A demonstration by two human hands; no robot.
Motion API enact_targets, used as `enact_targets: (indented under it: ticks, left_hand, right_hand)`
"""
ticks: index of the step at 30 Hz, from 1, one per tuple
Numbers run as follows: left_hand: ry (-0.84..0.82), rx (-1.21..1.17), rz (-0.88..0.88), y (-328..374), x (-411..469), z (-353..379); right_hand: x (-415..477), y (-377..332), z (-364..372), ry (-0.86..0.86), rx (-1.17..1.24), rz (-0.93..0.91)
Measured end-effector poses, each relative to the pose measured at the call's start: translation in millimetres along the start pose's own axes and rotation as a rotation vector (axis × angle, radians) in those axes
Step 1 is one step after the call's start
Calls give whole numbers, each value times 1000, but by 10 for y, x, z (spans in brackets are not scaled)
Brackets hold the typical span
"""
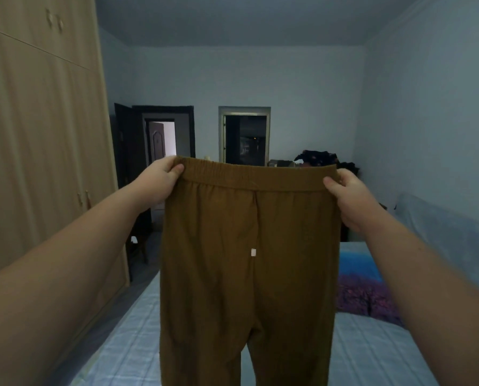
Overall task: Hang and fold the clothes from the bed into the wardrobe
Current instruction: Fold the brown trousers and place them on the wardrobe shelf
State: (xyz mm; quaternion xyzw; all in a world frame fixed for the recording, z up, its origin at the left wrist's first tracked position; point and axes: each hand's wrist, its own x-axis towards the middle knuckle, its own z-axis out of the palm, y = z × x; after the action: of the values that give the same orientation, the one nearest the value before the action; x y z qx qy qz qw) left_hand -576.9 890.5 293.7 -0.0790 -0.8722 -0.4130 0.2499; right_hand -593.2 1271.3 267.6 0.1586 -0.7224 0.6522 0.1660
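brown trousers [249, 260] with an elastic waist hang spread, left hand [157, 182] and right hand [349, 199] pinching the waistband; bed [115, 355] below, wardrobe [37, 135] shut at left.

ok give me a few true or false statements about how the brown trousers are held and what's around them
1. The left hand and right hand each pinch one end of the elastic waistband of the mustard-brown fabric trousers. True.
2. The trousers lie folded flat. False: they hang unfolded from both grips, above the pale blue quilted bed.
3. The tall beige wooden wardrobe has its doors shut. True.
4. The dark wooden door at the far wall is closed. False: it stands open.
5. A small white tag shows on the trousers' centre seam. True.
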Motion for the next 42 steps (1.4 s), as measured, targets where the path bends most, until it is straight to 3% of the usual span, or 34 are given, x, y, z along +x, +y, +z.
enact_targets:
  ticks: [6,11,16,22,28,36,42]
  left_hand:
    - [72,-136,-77,29,-46,144]
    - [-157,-261,-86,11,-159,141]
    - [-52,-187,14,16,-192,163]
    - [32,-233,-67,-74,-217,249]
    - [-90,-333,-55,-169,-297,250]
    - [-135,-444,-57,-123,-300,330]
    - [-90,-301,-167,-114,-326,450]
  right_hand:
    - [43,144,-20,-78,-59,108]
    - [-15,115,-69,-126,57,129]
    - [-88,147,-110,-164,44,192]
    - [-216,172,-179,-181,262,204]
    - [-255,243,-300,-167,389,216]
    - [-254,257,-342,-179,54,297]
    - [-259,366,-465,-171,71,286]
